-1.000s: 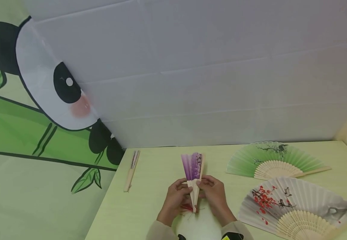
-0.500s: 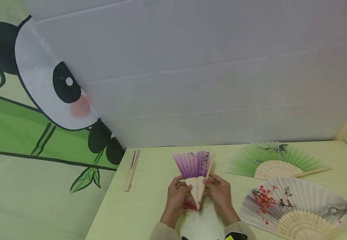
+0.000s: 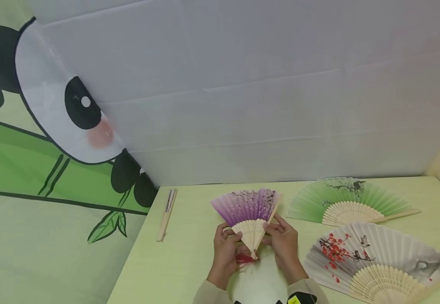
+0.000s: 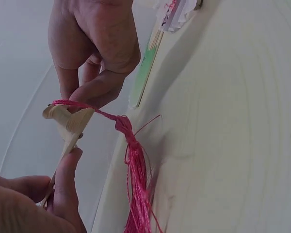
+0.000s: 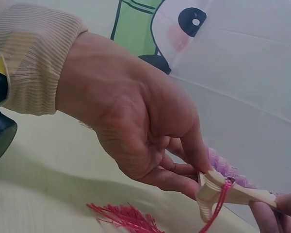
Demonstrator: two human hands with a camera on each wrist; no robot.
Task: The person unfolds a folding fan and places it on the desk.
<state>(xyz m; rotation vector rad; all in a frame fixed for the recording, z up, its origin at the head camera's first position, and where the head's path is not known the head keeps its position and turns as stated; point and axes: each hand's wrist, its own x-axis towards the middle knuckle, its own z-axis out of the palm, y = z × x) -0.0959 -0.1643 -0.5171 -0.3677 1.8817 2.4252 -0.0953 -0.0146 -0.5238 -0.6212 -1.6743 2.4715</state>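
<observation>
A purple folding fan (image 3: 248,207) with pale ribs is partly spread above the middle of the table, between both hands. On its left edge, my left hand (image 3: 224,249) pinches the ribs between thumb and fingers. The right hand (image 3: 283,245) pinches the right edge stick in the same way. From the fan's pivot a red tassel (image 4: 138,179) hangs by a cord, well seen in the left wrist view. The right wrist view shows the right hand (image 5: 140,116) at the wooden ribs (image 5: 216,189), with the purple leaf behind them.
A folded fan (image 3: 167,215) lies at the table's left. On the right lie a spread green fan (image 3: 338,202) and, nearer, a spread white fan (image 3: 357,249) with red blossoms. A white cloth wall (image 3: 262,105) stands behind the table (image 3: 189,261).
The purple fan has spread from a narrow wedge to a wide one. Its left edge has swung left and its right edge right, with both hands still holding it and shifting slightly right.
</observation>
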